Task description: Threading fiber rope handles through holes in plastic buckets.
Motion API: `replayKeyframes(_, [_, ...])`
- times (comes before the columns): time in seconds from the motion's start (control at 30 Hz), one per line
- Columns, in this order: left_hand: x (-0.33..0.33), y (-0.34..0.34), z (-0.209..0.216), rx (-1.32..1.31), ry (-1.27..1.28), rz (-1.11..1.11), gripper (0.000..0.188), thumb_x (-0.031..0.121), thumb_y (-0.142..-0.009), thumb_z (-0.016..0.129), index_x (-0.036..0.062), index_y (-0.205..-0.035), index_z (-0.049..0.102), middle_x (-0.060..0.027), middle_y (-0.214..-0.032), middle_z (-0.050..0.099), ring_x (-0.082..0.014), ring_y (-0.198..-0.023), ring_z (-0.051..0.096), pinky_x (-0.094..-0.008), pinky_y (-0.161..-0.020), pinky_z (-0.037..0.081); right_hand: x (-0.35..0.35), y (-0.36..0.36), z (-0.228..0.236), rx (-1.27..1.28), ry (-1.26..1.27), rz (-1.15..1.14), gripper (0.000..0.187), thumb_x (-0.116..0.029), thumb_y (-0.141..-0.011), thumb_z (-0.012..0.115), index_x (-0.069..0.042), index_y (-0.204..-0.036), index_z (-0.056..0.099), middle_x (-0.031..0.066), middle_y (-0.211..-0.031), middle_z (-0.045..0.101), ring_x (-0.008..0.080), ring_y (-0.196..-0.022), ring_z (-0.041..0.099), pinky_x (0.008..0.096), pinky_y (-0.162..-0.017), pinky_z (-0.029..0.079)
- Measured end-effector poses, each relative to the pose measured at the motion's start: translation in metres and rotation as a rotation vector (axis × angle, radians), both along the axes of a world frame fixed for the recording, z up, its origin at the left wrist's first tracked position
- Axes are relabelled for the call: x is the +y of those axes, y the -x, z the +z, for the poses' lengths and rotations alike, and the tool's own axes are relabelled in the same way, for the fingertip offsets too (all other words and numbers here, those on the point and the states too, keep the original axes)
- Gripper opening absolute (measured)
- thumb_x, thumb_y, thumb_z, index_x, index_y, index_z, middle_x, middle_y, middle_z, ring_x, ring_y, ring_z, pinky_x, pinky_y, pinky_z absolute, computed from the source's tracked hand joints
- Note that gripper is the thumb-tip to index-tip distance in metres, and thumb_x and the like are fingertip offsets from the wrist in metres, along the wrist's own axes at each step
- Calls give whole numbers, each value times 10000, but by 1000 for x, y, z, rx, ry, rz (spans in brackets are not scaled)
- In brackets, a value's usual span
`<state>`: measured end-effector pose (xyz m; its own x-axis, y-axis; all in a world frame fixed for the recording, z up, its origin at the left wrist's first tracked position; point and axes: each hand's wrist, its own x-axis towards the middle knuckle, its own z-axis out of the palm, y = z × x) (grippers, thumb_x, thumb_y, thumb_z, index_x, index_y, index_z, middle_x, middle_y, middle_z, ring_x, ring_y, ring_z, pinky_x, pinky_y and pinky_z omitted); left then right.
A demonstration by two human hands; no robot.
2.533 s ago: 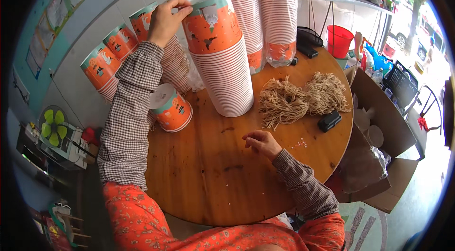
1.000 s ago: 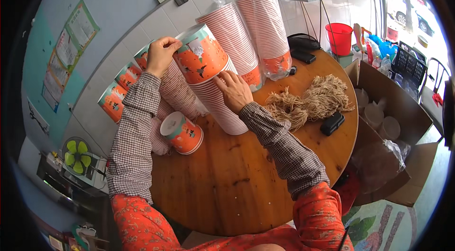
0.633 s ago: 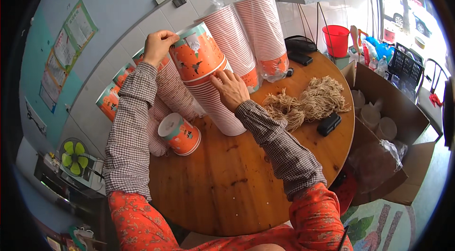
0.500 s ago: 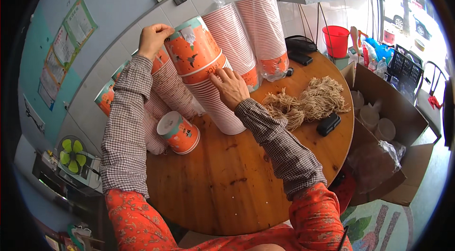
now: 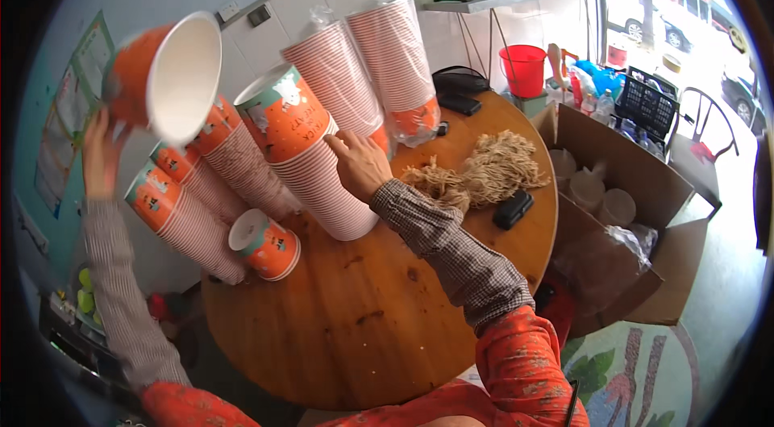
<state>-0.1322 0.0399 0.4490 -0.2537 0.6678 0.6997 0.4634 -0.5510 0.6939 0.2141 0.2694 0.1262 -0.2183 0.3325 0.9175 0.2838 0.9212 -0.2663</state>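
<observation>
At the upper left, an orange and teal paper bucket (image 5: 133,76) hangs tilted, its white mouth turned to the right. My left hand (image 5: 102,149) grips it near its base, a little blurred. My right hand (image 5: 363,165) rests fingertips against the upper side of a tall nested stack of paper buckets (image 5: 322,185), its fingers loosely apart. That stack leans on the table with its orange patterned top bucket at its upper end. More leaning stacks (image 5: 181,221) stand to its left. A single small orange and teal paper cup (image 5: 268,254) sits before them.
Two plastic-wrapped bucket stacks (image 5: 393,56) stand behind, near the wall. Beige stringy bundles (image 5: 496,169) and a black case (image 5: 513,209) lie on the round wooden table (image 5: 363,330). A cardboard box (image 5: 637,177) holding containers stands right; a red bucket (image 5: 524,70) is behind.
One paper bucket has come off the tall stack, carried up and left by my left hand. My right hand stays beside the stack. The view has shifted right.
</observation>
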Motion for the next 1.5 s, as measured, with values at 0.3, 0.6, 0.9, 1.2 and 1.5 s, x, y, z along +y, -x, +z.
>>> replayKeyframes(0.3, [-123, -39, -414, -387, 358, -501, 581, 402, -1022, 345, 99, -1490, 182, -123, -1532, 240, -262, -1378, 298, -417, -1114, 325, -28, -110, -55, 555, 581, 266, 177, 34, -882, 533, 23, -1043, 605, 66, -905, 647, 120, -774, 618, 248, -664, 504])
replayKeyframes(0.6, [-117, -74, -521, -989, 779, -18, 205, 181, -942, 507, 103, -1122, 566, -84, -1059, 651, -220, -848, 670, -411, -743, 580, -34, -91, -164, -9, 489, -218, 143, -99, -878, 577, -29, -988, 636, 139, -957, 631, 331, -870, 622, 382, -746, 507])
replayKeyframes(0.9, [-111, -115, -521, -264, 718, 326, 229, 79, -876, 617, 20, -1091, 567, -51, -926, 623, -112, -701, 601, -268, -608, 527, -9, -73, -177, -283, 428, -471, 108, -168, -885, 599, -95, -962, 620, 77, -975, 550, 292, -871, 590, 390, -702, 485])
replayKeyframes(1.2, [-111, -151, -503, 112, 574, 362, 208, 107, -862, 650, 3, -1039, 618, -71, -823, 652, -136, -725, 601, -287, -664, 484, -10, -77, -176, -130, 388, -213, 107, -134, -859, 586, -53, -868, 654, 104, -926, 637, 307, -864, 620, 388, -739, 498])
replayKeyframes(1.5, [-114, -237, -489, -207, 577, 92, 196, 154, -926, 613, 13, -1060, 638, -72, -878, 669, -95, -716, 614, -245, -633, 504, -69, -57, -132, -224, 984, 505, 144, -139, -863, 653, 1, -896, 646, 57, -745, 613, 150, -704, 620, 318, -643, 491])
